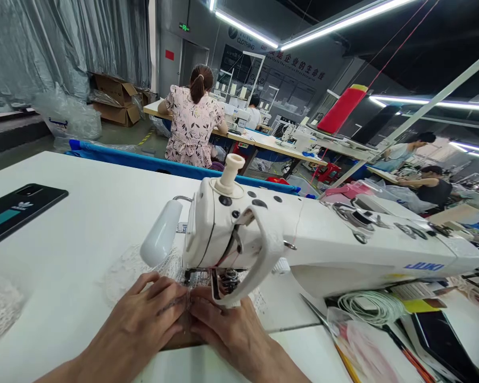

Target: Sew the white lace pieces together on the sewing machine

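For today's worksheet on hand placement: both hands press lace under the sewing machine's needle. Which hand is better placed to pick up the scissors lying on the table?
Probably the right hand. The scissors lie to its right on the table, below the sewing machine. The left hand sits on the lace, farther away.

The sewing machine (319, 239) stood over the table (83, 213) and closed the way ahead and to the right. Its lamp (160, 240) hung just left of the needle area. Scissors (319, 316) and a cord coil (369, 306) crowded the right side. The left side lay open up to the phone (18, 210).
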